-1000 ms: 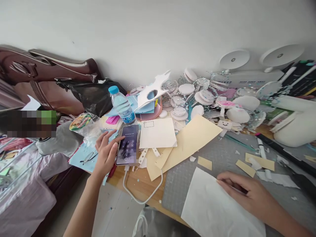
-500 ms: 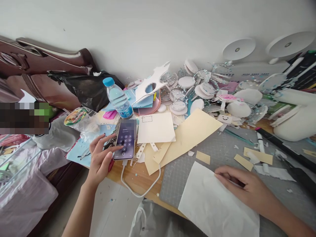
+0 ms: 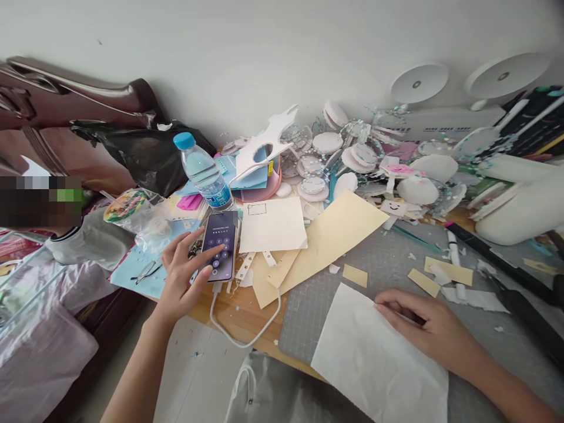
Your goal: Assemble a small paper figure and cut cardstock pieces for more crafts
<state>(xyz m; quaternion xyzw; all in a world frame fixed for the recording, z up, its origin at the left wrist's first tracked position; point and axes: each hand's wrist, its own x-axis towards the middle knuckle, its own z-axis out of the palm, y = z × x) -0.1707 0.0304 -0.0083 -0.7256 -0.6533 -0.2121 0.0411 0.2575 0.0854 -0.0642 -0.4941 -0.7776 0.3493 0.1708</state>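
Over a smartphone [image 3: 215, 241] showing a number keypad is my left hand [image 3: 183, 276], its fingers apart and the index finger reaching onto the screen. A white charging cable [image 3: 247, 343] runs from the phone's lower end. My right hand [image 3: 423, 323] pinches the top edge of a white sheet of paper [image 3: 374, 364], which hangs over the table's front edge. Right of the phone lies a white card [image 3: 273, 226] with a small drawn rectangle, on top of a cream paper strip [image 3: 339, 235]. A water bottle [image 3: 205, 176] with a blue cap stands behind the phone.
A grey cutting mat [image 3: 304, 323] holds paper scraps [image 3: 355, 275] and a black pen-like tool [image 3: 489, 252]. White foam discs [image 3: 328, 143] crowd the back by the wall. At left are eyeglasses [image 3: 147, 270], a black plastic bag [image 3: 141, 153] and another person in a grey shirt [image 3: 92, 238].
My left index finger has moved up the keypad to a higher key, and more dots show above it. The view has shifted slightly. My right hand still pinches the paper.
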